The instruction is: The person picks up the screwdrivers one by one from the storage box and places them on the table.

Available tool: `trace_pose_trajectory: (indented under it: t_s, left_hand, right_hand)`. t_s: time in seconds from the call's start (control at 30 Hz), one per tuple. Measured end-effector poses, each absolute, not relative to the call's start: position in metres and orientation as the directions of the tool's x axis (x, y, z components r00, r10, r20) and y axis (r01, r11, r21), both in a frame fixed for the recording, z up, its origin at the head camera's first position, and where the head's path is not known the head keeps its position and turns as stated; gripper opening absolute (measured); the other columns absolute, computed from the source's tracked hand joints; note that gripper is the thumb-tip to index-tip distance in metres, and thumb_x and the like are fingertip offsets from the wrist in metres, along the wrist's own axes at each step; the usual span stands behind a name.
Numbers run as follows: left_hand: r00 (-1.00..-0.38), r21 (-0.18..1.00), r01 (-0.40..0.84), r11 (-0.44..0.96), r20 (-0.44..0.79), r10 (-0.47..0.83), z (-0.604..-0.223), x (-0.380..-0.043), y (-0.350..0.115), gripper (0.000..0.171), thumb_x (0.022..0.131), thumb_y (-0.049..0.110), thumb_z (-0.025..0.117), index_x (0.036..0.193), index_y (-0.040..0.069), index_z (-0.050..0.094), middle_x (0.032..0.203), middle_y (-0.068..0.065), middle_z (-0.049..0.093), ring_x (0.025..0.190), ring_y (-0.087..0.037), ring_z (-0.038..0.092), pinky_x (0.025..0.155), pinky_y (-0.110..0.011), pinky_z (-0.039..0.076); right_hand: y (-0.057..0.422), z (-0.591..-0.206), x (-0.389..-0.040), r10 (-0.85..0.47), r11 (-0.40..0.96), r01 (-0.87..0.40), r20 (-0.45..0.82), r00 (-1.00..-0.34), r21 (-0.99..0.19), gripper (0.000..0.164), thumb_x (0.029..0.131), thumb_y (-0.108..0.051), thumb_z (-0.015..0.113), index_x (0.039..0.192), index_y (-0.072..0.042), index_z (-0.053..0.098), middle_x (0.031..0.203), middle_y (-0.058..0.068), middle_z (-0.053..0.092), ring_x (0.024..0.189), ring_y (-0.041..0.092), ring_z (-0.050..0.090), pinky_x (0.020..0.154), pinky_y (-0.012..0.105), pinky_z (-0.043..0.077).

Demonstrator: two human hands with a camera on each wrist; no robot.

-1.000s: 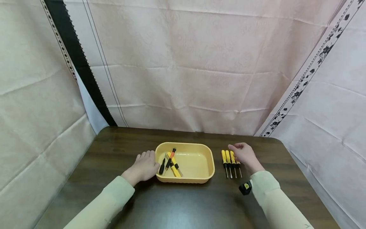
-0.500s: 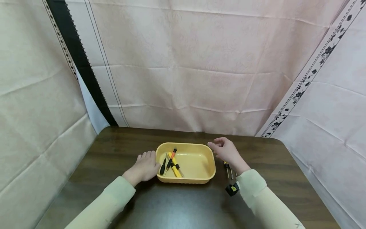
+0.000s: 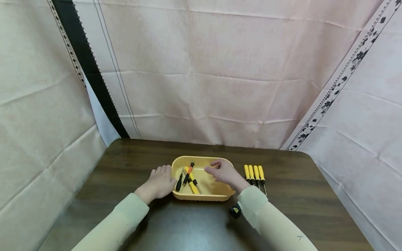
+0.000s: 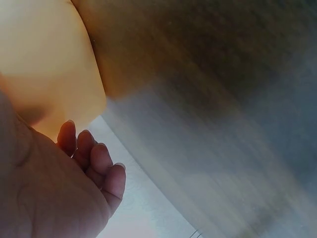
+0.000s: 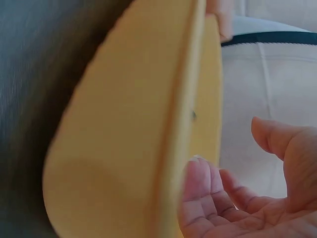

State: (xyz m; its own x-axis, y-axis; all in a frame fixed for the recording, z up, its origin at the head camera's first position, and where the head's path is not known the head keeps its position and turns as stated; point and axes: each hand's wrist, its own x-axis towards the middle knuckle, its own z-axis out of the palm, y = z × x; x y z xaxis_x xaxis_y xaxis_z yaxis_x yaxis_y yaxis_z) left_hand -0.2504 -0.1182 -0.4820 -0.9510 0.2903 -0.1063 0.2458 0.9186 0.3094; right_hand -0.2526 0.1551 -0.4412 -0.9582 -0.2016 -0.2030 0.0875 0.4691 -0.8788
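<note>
head view: near the table's [image 3: 201, 226] far edge, my left hand [image 3: 157, 183] grips the tray [image 3: 208, 184], probably steadying it; my right hand [image 3: 226, 174], loosely curled, holding nothing, hovers above. screwdrivers [image 3: 192, 188] lie inside; four more [image 3: 256, 172] lie toward the table's right edge, seemingly sorted.

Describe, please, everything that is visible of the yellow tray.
The yellow tray is rounded-rectangular and plastic-looking, glossy inside, with a lipped rim. It stands upright on the brown table, long sides running left to right. Screwdrivers lie at its left end, where the left hand's grip touches the rim. The right hand's grip is above its right half, contact unclear.
</note>
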Motion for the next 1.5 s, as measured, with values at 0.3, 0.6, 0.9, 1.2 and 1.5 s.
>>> trace_pose_trajectory:
  t_s: [0.3,0.6,0.9,1.2,1.5]
  left_hand:
    - [-0.949,0.298,0.250,0.921,-0.115,0.294,-0.484,-0.252,-0.116,0.043,0.096,0.038,0.043,0.121,0.003,0.043,0.102,-0.007,0.045,0.091,-0.023,0.039,0.079,-0.040,0.031]
    - [-0.949,0.301,0.240,0.923,-0.126,0.288,-0.482,-0.251,-0.114,0.044,0.097,0.038,0.044,0.123,0.003,0.043,0.102,-0.007,0.045,0.091,-0.024,0.038,0.080,-0.041,0.031]
    - [-0.947,0.316,0.245,0.917,-0.126,0.297,-0.484,-0.250,-0.113,0.043,0.097,0.037,0.045,0.121,0.002,0.043,0.100,-0.007,0.044,0.090,-0.024,0.039,0.079,-0.040,0.031]
    - [-0.948,0.311,0.240,0.920,-0.129,0.291,-0.483,-0.250,-0.114,0.042,0.096,0.037,0.046,0.121,0.003,0.044,0.100,-0.007,0.044,0.090,-0.024,0.039,0.079,-0.041,0.031]
    - [-0.950,0.306,0.244,0.920,-0.114,0.290,-0.483,-0.249,-0.118,0.040,0.096,0.034,0.044,0.120,0.002,0.044,0.099,-0.007,0.044,0.090,-0.024,0.038,0.080,-0.041,0.031]
  right_hand:
    - [0.128,-0.459,-0.264,-0.236,0.525,0.130,-0.290,-0.927,-0.841,0.046,0.087,-0.035,0.071,0.114,-0.001,0.056,0.094,0.014,0.062,0.078,0.025,0.064,0.074,0.042,0.053]
    - [0.110,-0.467,-0.271,-0.259,0.602,0.095,-0.307,-0.916,-0.793,0.025,0.087,-0.025,0.073,0.081,-0.005,0.060,0.076,0.008,0.063,0.065,0.020,0.059,0.066,0.039,0.052]
    - [0.099,-0.478,-0.276,-0.198,0.673,0.093,-0.300,-0.933,-0.733,0.026,0.082,-0.015,0.076,0.066,-0.008,0.057,0.059,-0.002,0.052,0.052,0.012,0.049,0.052,0.026,0.043]
    - [0.097,-0.478,-0.277,-0.193,0.698,0.085,-0.301,-0.934,-0.711,0.020,0.081,-0.014,0.076,0.069,-0.005,0.064,0.062,0.002,0.060,0.052,0.013,0.051,0.050,0.026,0.041]
    - [0.109,-0.468,-0.275,-0.216,0.772,0.007,-0.273,-0.938,-0.636,0.039,0.078,-0.004,0.069,0.054,-0.015,0.041,0.049,-0.004,0.033,0.043,0.011,0.027,0.042,0.026,0.025]
